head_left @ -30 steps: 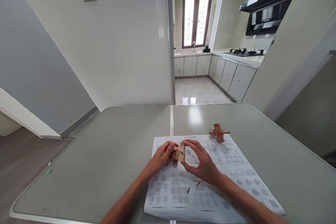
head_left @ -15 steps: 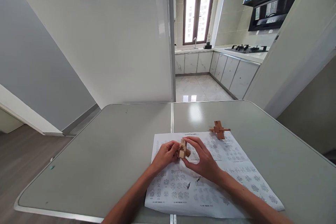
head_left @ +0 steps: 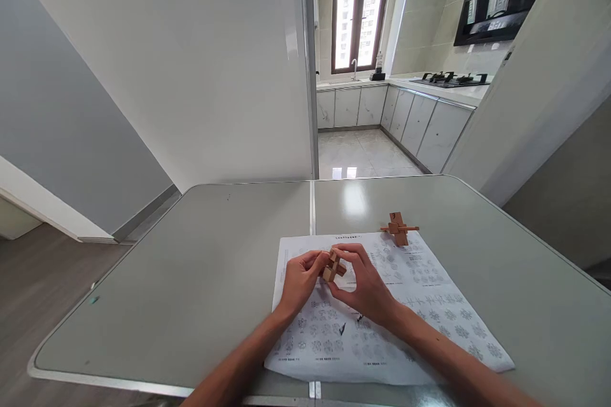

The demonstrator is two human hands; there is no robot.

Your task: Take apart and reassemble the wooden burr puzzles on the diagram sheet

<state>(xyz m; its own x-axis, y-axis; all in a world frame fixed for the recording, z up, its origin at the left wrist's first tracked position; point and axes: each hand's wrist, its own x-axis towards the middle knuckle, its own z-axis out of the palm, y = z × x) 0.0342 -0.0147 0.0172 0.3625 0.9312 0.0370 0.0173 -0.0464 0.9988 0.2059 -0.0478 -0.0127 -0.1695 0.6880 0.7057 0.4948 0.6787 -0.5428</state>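
Observation:
Between my two hands is a small light-brown wooden burr puzzle (head_left: 334, 267) of interlocking blocks, held above a printed sheet. My left hand (head_left: 303, 276) pinches its left side with thumb and fingers. From the right, my right hand (head_left: 359, 280) grips it, index finger on top and thumb underneath. The paper sheet (head_left: 405, 331) lies below, printed with rows of small puzzle diagrams and two black check marks. At its far edge rests a second, darker wooden puzzle (head_left: 398, 229) with crossing pieces and a dark mark on its top piece.
The grey-green table (head_left: 167, 292) has a metal seam down its middle and a light rim. A small green bit (head_left: 93, 299) lies near its left edge. Beyond the far edge stand a white wall panel (head_left: 229, 76) and an open doorway to a kitchen.
The held puzzle has tilted in my hands, its top piece now leaning to the right. My view has dipped slightly downward. The darker puzzle and the sheet stay in place on the table.

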